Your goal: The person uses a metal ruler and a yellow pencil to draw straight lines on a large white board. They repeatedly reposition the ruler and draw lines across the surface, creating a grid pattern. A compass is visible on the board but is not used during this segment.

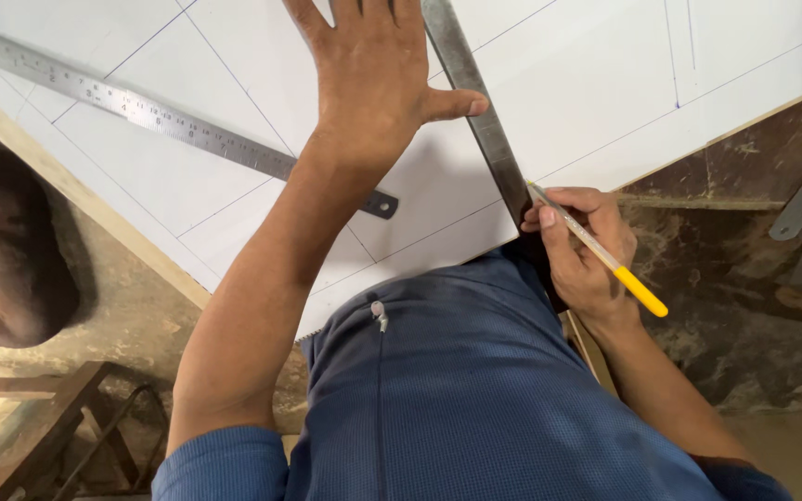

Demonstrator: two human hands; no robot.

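Your left hand (373, 79) lies flat with fingers spread, pressing a steel ruler (475, 102) onto the white board (605, 83), while your right hand (582, 250) pinches a yellow pen (596, 249) against the ruler's edge.

Long flat steel straightedge (480, 116) lies on white sheet, running 11 to 5 o'clock. Slim pencil with yellow end (601, 255), tilted, tip at straightedge's 5 o'clock end.
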